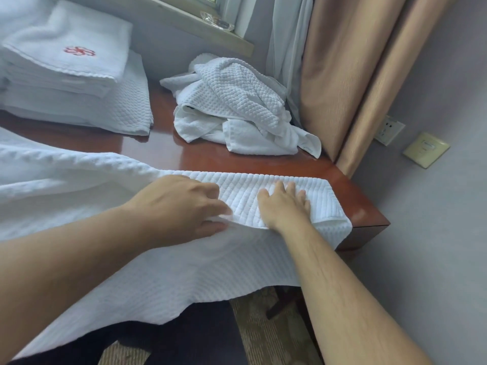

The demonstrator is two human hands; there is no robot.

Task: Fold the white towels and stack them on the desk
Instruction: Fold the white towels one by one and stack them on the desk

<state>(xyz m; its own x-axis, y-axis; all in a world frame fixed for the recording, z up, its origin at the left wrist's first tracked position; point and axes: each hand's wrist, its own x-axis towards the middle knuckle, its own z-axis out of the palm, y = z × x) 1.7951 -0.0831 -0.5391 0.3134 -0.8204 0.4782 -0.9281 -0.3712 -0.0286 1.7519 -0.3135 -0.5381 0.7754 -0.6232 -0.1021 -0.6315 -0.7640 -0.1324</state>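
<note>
Head view: left hand (181,206) pinches a fold of the towel (158,272); right hand (284,206) presses flat on it, fingers straight. Towel lies across the desk (355,201), draping over its near edge. Folded stack (66,75) far left, loose heap (237,106) just right of it.

Soft window daylight, desk (200,154) glare, wide-angle edge distortion.

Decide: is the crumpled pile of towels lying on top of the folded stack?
No, the crumpled pile lies on the desk beside the folded stack, apart from it.
</note>
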